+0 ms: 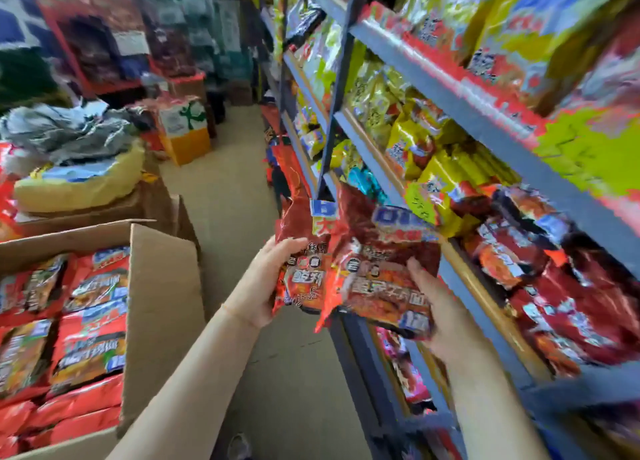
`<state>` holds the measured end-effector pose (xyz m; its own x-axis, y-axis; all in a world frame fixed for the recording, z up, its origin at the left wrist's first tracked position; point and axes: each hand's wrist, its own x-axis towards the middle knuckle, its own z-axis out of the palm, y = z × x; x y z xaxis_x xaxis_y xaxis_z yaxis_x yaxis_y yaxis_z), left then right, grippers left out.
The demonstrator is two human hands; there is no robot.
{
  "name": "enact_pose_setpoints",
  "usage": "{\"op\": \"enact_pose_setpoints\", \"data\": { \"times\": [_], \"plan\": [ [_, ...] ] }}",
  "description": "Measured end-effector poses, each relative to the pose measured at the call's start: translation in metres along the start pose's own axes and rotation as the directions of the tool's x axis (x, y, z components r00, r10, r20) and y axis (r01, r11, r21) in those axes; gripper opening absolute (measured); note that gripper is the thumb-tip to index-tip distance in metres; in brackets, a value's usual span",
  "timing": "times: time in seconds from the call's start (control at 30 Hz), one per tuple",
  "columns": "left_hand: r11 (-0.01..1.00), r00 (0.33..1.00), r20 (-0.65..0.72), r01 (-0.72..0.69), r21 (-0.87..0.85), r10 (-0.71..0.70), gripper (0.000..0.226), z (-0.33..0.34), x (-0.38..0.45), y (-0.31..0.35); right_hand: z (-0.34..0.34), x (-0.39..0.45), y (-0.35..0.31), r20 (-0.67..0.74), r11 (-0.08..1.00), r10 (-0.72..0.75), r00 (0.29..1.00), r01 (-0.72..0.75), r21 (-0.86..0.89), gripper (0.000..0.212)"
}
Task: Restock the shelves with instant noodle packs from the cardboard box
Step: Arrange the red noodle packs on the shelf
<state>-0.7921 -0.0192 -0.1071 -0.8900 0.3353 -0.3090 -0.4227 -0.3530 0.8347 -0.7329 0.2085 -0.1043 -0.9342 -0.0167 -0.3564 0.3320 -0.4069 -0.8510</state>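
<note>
Head view: the left hand [263, 283] grips one red noodle pack [301, 265] and the right hand [440, 307] another [384, 279], both upright. The shelf [491, 286] of matching red packs lies just right, nearest the right hand; the cardboard box [162, 304] sits left.

The box [162, 286] stands left of the aisle, packs [90, 321] in it. The shelves [460, 103] stand right. 2 packs [356, 269] sit between, near a shelf's front edge.

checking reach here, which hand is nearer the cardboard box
Left. The left hand holds a noodle pack just right of the cardboard box; the right hand is farther right, by the shelves.
</note>
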Motion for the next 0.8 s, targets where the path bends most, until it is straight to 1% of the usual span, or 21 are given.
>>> {"op": "enact_pose_setpoints", "data": {
  "times": [0.03, 0.07, 0.1, 0.13, 0.17, 0.2, 0.23, 0.27, 0.3, 0.33, 0.37, 0.4, 0.43, 0.47, 0.5, 0.53, 0.57, 0.67, 0.73, 0.77, 0.8],
  "plan": [
    [0.999, 0.999, 0.028, -0.019, 0.03, 0.018, 0.024, 0.021, 0.0, -0.001, -0.001, -0.011, -0.005, -0.053, 1.0, 0.003, 0.999, -0.004, -0.023, 0.109],
    [0.999, 0.998, 0.061, -0.023, 0.042, 0.02, 0.031, 0.04, 0.001, -0.001, -0.005, -0.021, -0.009, -0.098, 1.0, -0.022, 0.995, 0.021, -0.006, 0.111],
    [0.999, 0.996, 0.088, -0.02, 0.036, 0.017, 0.044, 0.057, 0.002, -0.002, -0.007, -0.031, -0.015, -0.141, 0.997, -0.076, 0.987, 0.077, -0.001, 0.106],
    [0.999, 0.992, 0.124, -0.014, 0.049, 0.008, 0.056, 0.074, 0.002, 0.0, -0.009, -0.042, -0.022, -0.183, 0.989, -0.149, 0.972, 0.15, -0.008, 0.093],
    [0.998, 0.985, 0.174, -0.001, 0.063, -0.01, 0.06, 0.092, 0.0, 0.003, -0.009, -0.053, -0.03, -0.228, 0.975, -0.224, 0.947, 0.22, -0.042, 0.07],
    [0.995, 0.981, 0.196, -0.01, 0.097, -0.01, 0.053, 0.109, -0.003, 0.008, -0.01, -0.063, -0.039, -0.271, 0.958, -0.287, 0.919, 0.268, -0.107, 0.048],
    [0.993, 0.978, 0.209, -0.023, 0.114, -0.001, 0.045, 0.124, -0.003, 0.014, -0.012, -0.073, -0.046, -0.31, 0.944, -0.327, 0.893, 0.291, -0.158, 0.038],
    [0.993, 0.963, 0.269, -0.041, 0.111, 0.01, 0.046, 0.135, -0.004, 0.018, -0.013, -0.082, -0.053, -0.321, 0.93, -0.363, 0.875, 0.317, -0.186, 0.042],
    [0.989, 0.939, 0.339, -0.105, 0.103, 0.065, 0.053, 0.141, -0.006, 0.024, -0.017, -0.088, -0.059, -0.319, 0.911, -0.406, 0.857, 0.353, -0.212, 0.058],
    [0.978, 0.916, 0.384, -0.174, 0.116, 0.118, 0.052, 0.146, -0.007, 0.03, -0.017, -0.093, -0.065, -0.329, 0.884, -0.46, 0.825, 0.39, -0.257, 0.067],
    [0.956, 0.877, 0.453, -0.252, 0.149, 0.161, 0.047, 0.147, -0.01, 0.036, -0.018, -0.096, -0.069, -0.338, 0.846, -0.525, 0.781, 0.439, -0.302, 0.069],
    [0.928, 0.862, 0.483, -0.296, 0.229, 0.156, 0.069, 0.15, -0.008, 0.043, -0.019, -0.098, -0.073, -0.351, 0.807, -0.584, 0.732, 0.477, -0.348, 0.066],
    [0.89, 0.847, 0.518, -0.322, 0.322, 0.119, 0.098, 0.15, -0.01, 0.051, -0.019, -0.099, -0.078, -0.357, 0.769, -0.631, 0.689, 0.499, -0.399, 0.061],
    [0.866, 0.819, 0.566, -0.349, 0.359, 0.096, 0.103, 0.158, -0.012, 0.057, -0.018, -0.1, -0.082, -0.356, 0.731, -0.674, 0.647, 0.514, -0.449, 0.053],
    [0.841, 0.802, 0.59, -0.378, 0.388, 0.088, 0.089, 0.17, -0.008, 0.058, -0.017, -0.1, -0.087, -0.354, 0.692, -0.714, 0.605, 0.529, -0.491, 0.048],
    [0.845, 0.78, 0.619, -0.392, 0.363, 0.096, 0.074, 0.18, -0.009, 0.06, -0.016, -0.102, -0.093, -0.352, 0.658, -0.745, 0.567, 0.54, -0.524, 0.047],
    [0.873, 0.761, 0.64, -0.378, 0.31, 0.102, 0.068, 0.184, -0.009, 0.061, -0.014, -0.102, -0.098, -0.36, 0.637, -0.765, 0.535, 0.543, -0.547, 0.049],
    [0.91, 0.726, 0.674, -0.36, 0.205, 0.135, 0.066, 0.201, 0.001, 0.069, -0.004, -0.103, -0.117, -0.377, 0.601, -0.794, 0.477, 0.527, -0.601, 0.048],
    [0.911, 0.712, 0.686, -0.37, 0.182, 0.151, 0.072, 0.204, 0.018, 0.075, 0.0, -0.103, -0.128, -0.372, 0.576, -0.813, 0.447, 0.529, -0.624, 0.047],
    [0.906, 0.688, 0.711, -0.382, 0.185, 0.145, 0.078, 0.205, 0.023, 0.079, 0.001, -0.103, -0.134, -0.38, 0.563, -0.823, 0.421, 0.524, -0.638, 0.046],
    [0.89, 0.643, 0.757, -0.406, 0.207, 0.118, 0.082, 0.207, 0.029, 0.083, 0.002, -0.103, -0.139, -0.396, 0.557, -0.829, 0.396, 0.515, -0.651, 0.044]
  ]
}}
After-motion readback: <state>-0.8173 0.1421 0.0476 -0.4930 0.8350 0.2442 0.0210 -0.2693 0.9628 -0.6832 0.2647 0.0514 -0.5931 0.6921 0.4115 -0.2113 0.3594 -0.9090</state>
